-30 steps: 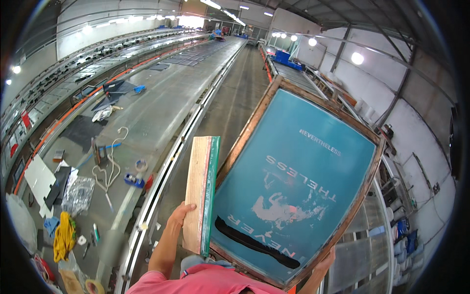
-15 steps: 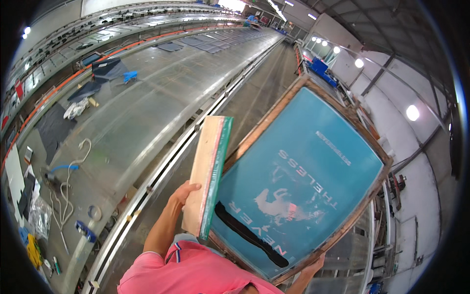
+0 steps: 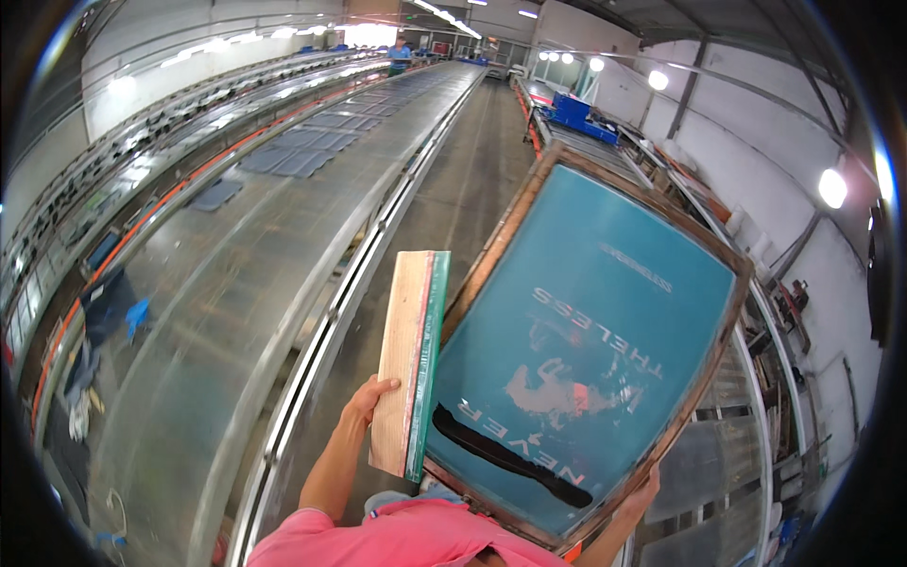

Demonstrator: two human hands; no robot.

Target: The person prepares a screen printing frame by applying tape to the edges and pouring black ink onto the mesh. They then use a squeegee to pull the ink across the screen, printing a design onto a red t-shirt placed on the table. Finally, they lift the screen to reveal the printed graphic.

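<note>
Long workshop table (image 3: pixel 274 231)
Dark panels (image 3: pixel 300 153) lie on it, a blue scrap (image 3: pixel 137 317) near its left edge.

Bare wooden squeegee (image 3: pixel 404 364), rough wooden frame (image 3: pixel 502 236), smooth teal screen (image 3: pixel 588 231)

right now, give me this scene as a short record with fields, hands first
left hand: gripping a wooden squeegee with a green blade, held upright
right hand: at the lower right edge of the screen; its grip is partly hidden
screen: teal mesh in a brown wooden frame, with pale lettering
ink: black streak across the mesh's lower end
long table: on the left, with dark flat pieces in rows
co-worker: far off, in blue
</note>
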